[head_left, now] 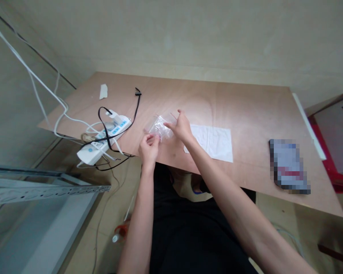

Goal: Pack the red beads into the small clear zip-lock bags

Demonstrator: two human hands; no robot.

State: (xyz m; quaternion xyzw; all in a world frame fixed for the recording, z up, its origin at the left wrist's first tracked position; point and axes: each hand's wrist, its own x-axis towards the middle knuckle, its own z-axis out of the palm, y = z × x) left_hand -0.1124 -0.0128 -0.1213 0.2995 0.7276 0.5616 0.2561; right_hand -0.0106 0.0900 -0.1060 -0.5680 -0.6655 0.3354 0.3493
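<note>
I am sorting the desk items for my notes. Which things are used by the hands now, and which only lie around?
In use:
clear plastic bag, held by left hand and right hand

Lying about:
white sheet
power strip
black cable
white scrap
blurred packet
all on the wooden table

Clear bag (160, 128), white sheet (213, 141), seemingly blue-buttoned strip (104, 140)

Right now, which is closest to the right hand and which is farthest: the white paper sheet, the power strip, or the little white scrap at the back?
Seen from the head camera, from the right hand:
1. White paper sheet, lying just right of that hand.
2. Power strip, on the table's left edge, past the left hand.
3. Little white scrap, at the far left corner.
</note>
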